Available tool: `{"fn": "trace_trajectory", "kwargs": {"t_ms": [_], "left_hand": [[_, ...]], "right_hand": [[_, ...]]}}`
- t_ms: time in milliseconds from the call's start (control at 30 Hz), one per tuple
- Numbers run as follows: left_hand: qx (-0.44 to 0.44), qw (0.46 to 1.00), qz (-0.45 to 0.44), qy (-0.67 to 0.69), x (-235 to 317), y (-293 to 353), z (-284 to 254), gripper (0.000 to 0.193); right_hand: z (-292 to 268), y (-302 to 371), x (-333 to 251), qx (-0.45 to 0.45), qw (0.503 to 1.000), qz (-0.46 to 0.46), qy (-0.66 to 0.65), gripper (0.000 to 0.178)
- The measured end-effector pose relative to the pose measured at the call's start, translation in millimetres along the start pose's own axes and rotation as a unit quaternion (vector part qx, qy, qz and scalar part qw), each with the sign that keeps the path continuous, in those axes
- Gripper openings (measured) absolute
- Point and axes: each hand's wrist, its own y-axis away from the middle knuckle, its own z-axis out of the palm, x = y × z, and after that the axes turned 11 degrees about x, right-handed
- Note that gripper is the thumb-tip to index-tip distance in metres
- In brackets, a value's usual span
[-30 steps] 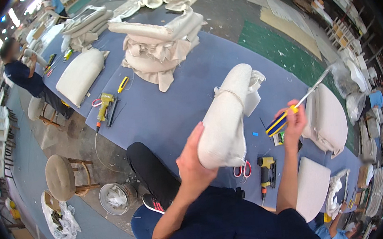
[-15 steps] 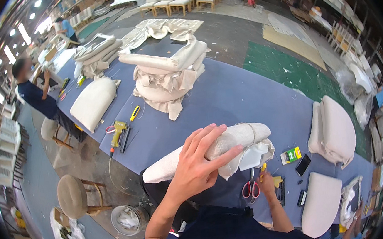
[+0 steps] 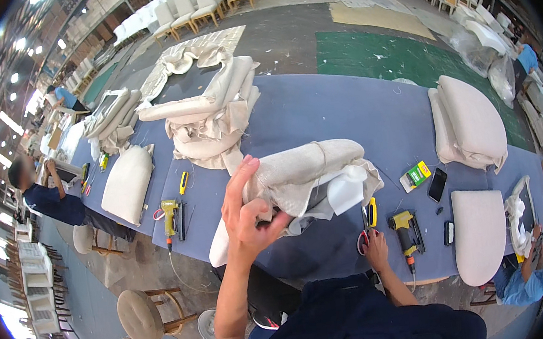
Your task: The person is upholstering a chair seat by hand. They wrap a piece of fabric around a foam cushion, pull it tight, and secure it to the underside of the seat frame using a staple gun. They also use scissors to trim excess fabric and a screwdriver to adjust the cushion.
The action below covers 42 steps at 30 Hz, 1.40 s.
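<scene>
A padded chair part in cream fabric (image 3: 303, 165) lies tilted before me, its loose fabric edge and white padding (image 3: 345, 190) showing on the right side. My left hand (image 3: 247, 220) is at its left end, thumb and bent fingers closed on the fabric. On the table to the right, my right hand (image 3: 376, 252) has its fingers closed at the red handles of a pair of scissors (image 3: 362, 243). A yellow utility knife (image 3: 371, 212) lies just beyond those handles, and a yellow-green staple gun (image 3: 406, 232) rests right of the hand.
A phone (image 3: 437, 185), a small box (image 3: 415, 176) and padded pieces (image 3: 479, 236) lie on the right of the blue table (image 3: 318, 110). Stacked covered frames (image 3: 209, 120) stand at the far left, near another staple gun (image 3: 170, 217). Co-workers (image 3: 54, 198) stand at both sides.
My left hand has gone from lying spread on top of the padded part to gripping its fabric, and the part is tipped up. My right hand has moved from beside the knife to the scissors.
</scene>
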Motion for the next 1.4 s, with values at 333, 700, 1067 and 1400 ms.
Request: {"fn": "trace_trajectory", "kwargs": {"t_ms": [333, 700, 1067, 1400], "left_hand": [[0.048, 0.996, 0.039, -0.058, -26, 15, -15, 0.015], [0.131, 0.979, -0.151, -0.033, 2, 32, -42, 0.029], [0.154, 0.933, -0.326, -0.005, -8, 30, -63, 0.02], [0.149, 0.926, -0.343, 0.05, -6, 42, -77, 0.02]], "right_hand": [[-97, -59, -20, -0.071, 0.676, 0.258, -0.687, 0.048], [-202, -121, -181, -0.458, 0.687, -0.097, -0.555, 0.063], [-216, -147, -290, -0.594, 0.681, -0.346, -0.255, 0.08], [-168, -152, -317, -0.523, 0.689, -0.426, -0.266, 0.075]]}}
